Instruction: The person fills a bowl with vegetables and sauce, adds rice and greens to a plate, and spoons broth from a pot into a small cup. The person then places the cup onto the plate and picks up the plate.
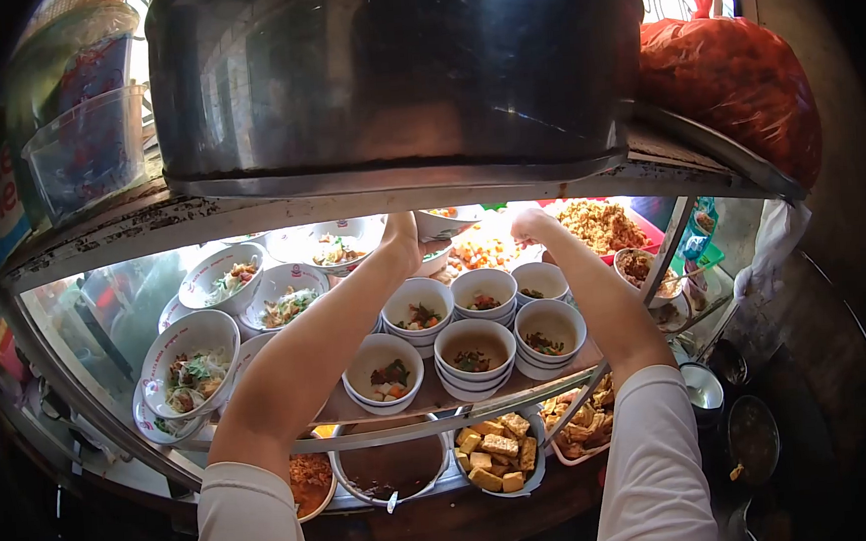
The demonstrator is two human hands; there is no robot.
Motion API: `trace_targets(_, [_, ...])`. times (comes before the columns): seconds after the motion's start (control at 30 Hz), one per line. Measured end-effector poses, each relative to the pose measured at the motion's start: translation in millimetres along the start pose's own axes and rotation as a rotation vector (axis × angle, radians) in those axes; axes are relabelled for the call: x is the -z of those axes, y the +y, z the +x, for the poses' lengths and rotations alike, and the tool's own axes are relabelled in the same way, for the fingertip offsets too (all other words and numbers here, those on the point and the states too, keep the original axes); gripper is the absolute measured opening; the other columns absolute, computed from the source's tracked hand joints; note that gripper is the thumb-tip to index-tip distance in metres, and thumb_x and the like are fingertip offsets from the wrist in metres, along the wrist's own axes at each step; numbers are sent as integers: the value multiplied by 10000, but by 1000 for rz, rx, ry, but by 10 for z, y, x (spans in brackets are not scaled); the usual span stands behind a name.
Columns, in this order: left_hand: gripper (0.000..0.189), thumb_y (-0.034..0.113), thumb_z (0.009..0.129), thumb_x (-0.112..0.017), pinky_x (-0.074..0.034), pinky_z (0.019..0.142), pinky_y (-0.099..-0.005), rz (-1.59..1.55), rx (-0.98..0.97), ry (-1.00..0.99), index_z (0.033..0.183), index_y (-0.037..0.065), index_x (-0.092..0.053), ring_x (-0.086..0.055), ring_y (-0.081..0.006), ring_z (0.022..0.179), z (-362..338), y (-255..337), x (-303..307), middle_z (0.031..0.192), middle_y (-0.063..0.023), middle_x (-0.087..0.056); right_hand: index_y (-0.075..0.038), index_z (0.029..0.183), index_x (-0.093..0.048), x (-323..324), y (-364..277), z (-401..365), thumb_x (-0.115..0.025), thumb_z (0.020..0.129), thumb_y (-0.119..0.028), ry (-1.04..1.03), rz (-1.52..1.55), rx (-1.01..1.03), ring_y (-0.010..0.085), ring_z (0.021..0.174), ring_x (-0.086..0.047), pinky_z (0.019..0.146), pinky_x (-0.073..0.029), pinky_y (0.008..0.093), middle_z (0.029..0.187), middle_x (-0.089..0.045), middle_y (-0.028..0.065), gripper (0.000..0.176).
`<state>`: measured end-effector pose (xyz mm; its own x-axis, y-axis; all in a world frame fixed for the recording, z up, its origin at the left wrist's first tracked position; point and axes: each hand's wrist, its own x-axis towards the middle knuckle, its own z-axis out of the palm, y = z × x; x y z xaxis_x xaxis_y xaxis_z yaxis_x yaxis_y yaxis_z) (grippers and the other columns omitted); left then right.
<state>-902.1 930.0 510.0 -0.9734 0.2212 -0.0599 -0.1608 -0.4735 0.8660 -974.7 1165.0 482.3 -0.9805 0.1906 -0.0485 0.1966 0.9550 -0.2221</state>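
Observation:
My left hand (403,231) reaches under the shelf into a glass display case, right against the side of a white bowl (447,222) with food in it. Its fingers are hidden by the shelf edge. My right hand (531,227) is closed, fingers curled, low over a heap of diced white and orange food (486,245); whatever is in its fingers does not show. Below my forearms stand stacked small white bowls (475,357) with chopped vegetables in them. Larger patterned bowls (193,364) of noodles and greens are piled to the left.
A large metal pot (392,85) sits on the shelf above my arms, beside a red bag (729,84). Lower down are a pan of dark sauce (390,466), tofu pieces (499,450) and a basin of yellowish food (578,420). Crumbly brown food (599,224) lies at the back right.

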Motion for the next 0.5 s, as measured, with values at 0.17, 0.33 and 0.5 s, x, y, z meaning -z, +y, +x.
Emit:
trace_targets(0.17, [672, 520, 891, -387, -424, 960, -593, -39, -13, -23, 1354, 35, -336, -477, -367, 1213, 100, -44, 68, 1340, -219, -426, -32, 964, -654, -231, -13, 244, -530, 815, 27, -41, 460, -79, 127, 473, -536, 379, -395, 234, 645, -644, 149, 203])
trace_targets(0.33, [664, 502, 888, -392, -410, 975, -589, -41, -5, -18, 1358, 37, -331, -477, -361, 1213, 95, -37, 95, 1333, -224, -429, -26, 907, -638, -81, 103, 308, -526, 804, 67, -238, 530, -73, 88, 461, -492, 364, -373, 209, 708, -653, 136, 179])
trace_targets(0.5, [663, 510, 893, -362, -416, 967, -589, -49, 36, -50, 1360, 41, -315, -461, -375, 1224, 36, -6, 71, 1338, -222, -406, -39, 933, -649, 320, 171, 248, -543, 805, 62, -229, 624, -113, 68, 473, -486, 368, -379, 201, 792, -662, 117, 195])
